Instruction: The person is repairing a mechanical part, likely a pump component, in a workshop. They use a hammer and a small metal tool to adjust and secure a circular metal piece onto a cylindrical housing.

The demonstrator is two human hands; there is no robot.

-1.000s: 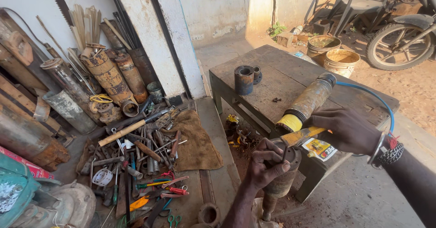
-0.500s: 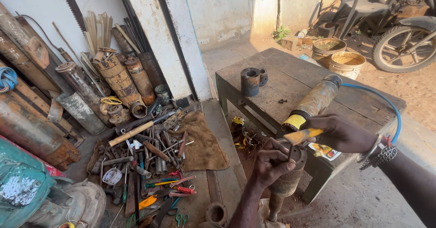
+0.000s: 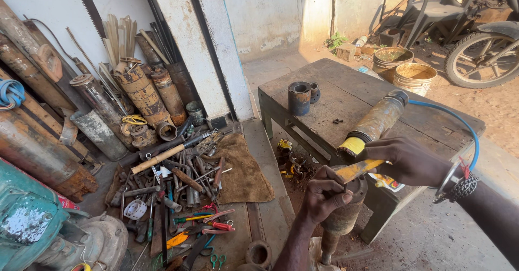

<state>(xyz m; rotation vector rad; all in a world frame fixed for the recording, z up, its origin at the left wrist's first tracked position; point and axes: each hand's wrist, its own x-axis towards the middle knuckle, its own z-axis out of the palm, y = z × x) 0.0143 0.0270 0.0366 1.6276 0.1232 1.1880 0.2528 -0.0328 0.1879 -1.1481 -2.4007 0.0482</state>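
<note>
Rusty upright cylinder [image 3: 344, 217] at 6 o'clock of the wooden counter [image 3: 346, 95] is clasped at its top by left hand [image 3: 323, 193]; yellow-handled tool [image 3: 359, 169] is gripped in right hand [image 3: 409, 161]; two round buckets [image 3: 415, 72] at 1 o'clock, contents indiscernible.

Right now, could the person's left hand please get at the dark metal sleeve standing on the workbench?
Probably not without letting go: the left hand grips the rusty cylinder below the workbench edge, and the sleeve stands on the far corner. Nothing blocks the way there, though.
</note>
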